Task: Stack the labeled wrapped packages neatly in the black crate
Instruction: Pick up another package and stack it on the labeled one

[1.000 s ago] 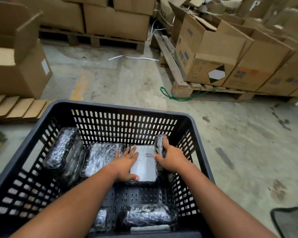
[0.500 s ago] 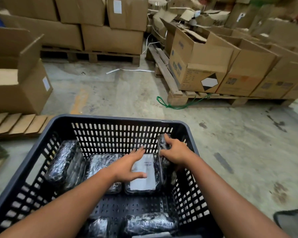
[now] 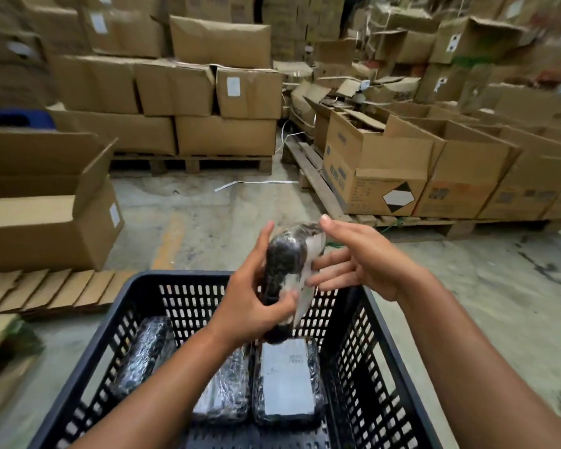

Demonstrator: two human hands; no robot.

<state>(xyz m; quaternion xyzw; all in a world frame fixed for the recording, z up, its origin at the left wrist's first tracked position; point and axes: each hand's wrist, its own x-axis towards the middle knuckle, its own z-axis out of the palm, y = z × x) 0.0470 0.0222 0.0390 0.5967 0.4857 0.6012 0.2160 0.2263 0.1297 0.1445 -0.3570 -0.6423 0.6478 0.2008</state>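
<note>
A dark wrapped package (image 3: 287, 264) with a white label side is held upright above the far rim of the black crate (image 3: 374, 335). My left hand (image 3: 250, 306) grips its lower half. My right hand (image 3: 353, 257) has its fingers spread against the package's label side, thumb at its top. Three wrapped packages lie on the crate floor: one with a white label facing up (image 3: 287, 380), one beside it (image 3: 229, 390) partly under my left forearm, one at the left wall (image 3: 143, 354).
Cardboard boxes (image 3: 376, 170) on wooden pallets stand ahead and to the right. An open box (image 3: 46, 202) sits at the left, with flattened cardboard (image 3: 46, 290) on the concrete floor beside the crate.
The package that stood on edge at the crate's right wall has been lifted out and up by both hands. The camera has tilted upward.
</note>
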